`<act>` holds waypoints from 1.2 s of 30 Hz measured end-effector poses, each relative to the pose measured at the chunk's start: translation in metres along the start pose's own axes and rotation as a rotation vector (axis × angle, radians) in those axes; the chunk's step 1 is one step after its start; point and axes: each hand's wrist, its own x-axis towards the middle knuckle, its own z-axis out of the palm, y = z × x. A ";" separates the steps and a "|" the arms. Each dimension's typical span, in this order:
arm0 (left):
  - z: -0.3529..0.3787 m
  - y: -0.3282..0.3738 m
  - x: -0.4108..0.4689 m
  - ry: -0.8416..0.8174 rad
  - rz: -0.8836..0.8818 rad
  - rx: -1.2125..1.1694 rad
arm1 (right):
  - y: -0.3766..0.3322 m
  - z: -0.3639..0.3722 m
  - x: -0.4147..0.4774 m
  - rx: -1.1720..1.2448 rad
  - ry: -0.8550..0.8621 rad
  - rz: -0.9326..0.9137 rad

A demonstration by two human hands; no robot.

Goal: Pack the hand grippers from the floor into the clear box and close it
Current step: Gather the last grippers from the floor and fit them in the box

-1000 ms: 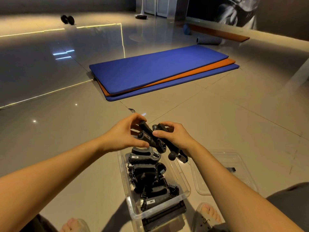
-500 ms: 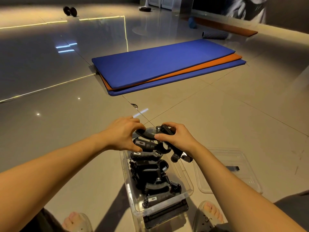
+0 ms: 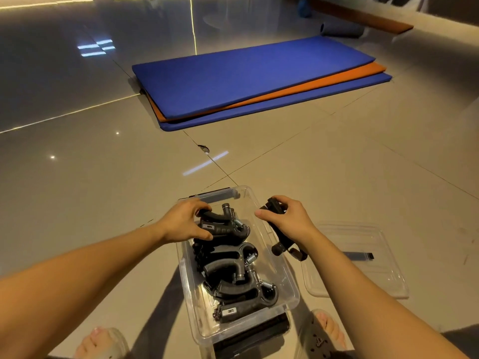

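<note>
At the box's far left corner: left hand [image 3: 184,222] had its fingers and thumb wrapped round the top gripper [image 3: 223,229], holding it down in the far end of the clear box [image 3: 291,300].
Box: sat open on the glossy floor [image 3: 103,190], with the packed hand grippers [image 3: 230,268] filling it in a messy black row from the near end to the far end.
Right rim: right hand [image 3: 287,221] was clenched on the last gripper [image 3: 282,244], which hung just outside the box's right edge and wasn't in yet.
Lid [image 3: 375,281]: lay flat on the floor just right of the box, not touching it.
Worry 1: honestly the free room looked tight. If that last one got jammed in on top, I'd bet a handle or spring would stick up past the rim and the lid wouldn't seat.
Worry 2: handles and springs looked ready to hook each other, so shoving one could lever a neighbour up.
Worry 3: slick tile, so a hard push could make the box skid.
</note>
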 end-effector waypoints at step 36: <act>-0.041 0.109 -0.011 0.047 -0.239 -0.766 | -0.058 0.025 -0.023 -0.256 -0.120 -0.305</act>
